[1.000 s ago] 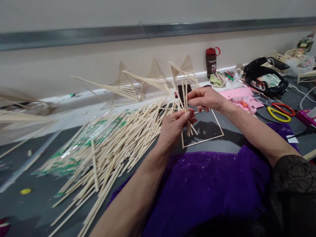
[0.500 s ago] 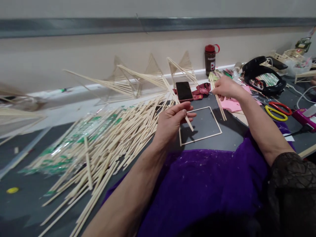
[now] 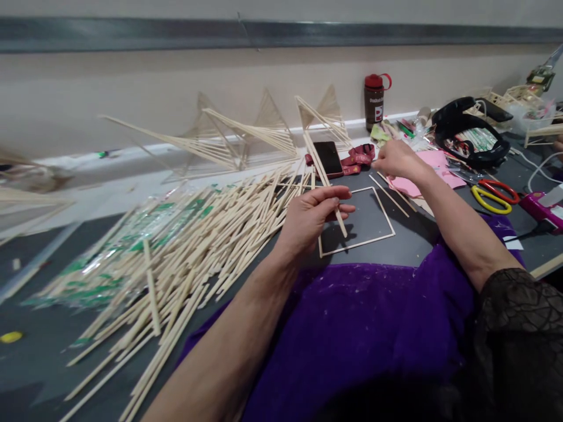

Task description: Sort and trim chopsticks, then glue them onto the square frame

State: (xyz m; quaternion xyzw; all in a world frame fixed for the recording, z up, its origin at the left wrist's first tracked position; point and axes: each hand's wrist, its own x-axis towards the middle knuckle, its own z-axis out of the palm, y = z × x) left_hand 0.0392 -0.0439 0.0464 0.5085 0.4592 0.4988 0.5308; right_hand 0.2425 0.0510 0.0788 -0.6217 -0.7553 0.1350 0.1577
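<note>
My left hand (image 3: 313, 214) pinches thin wooden sticks (image 3: 320, 170) that slant up from the grey table, their lower ends over a square frame of sticks (image 3: 358, 245) lying flat. My right hand (image 3: 396, 158) reaches farther right, fingers curled at the far ends of two loose sticks (image 3: 390, 196) that lie beside the frame; whether it grips them I cannot tell. A big pile of sticks (image 3: 197, 246), some in green-printed wrappers, spreads to the left of my left hand.
A phone (image 3: 329, 157) and a red lanyard (image 3: 359, 156) lie behind the frame. A pink sheet (image 3: 440, 164), scissors (image 3: 495, 196), a black device (image 3: 470, 132) and a brown bottle (image 3: 373, 101) sit at the right. Stick structures (image 3: 246, 138) lean on the wall. Purple cloth (image 3: 365, 328) covers my lap.
My right hand pulled several sticks out of the bundle and carried them right, down onto the table. My left hand kept the rest and lowered over the frame.
</note>
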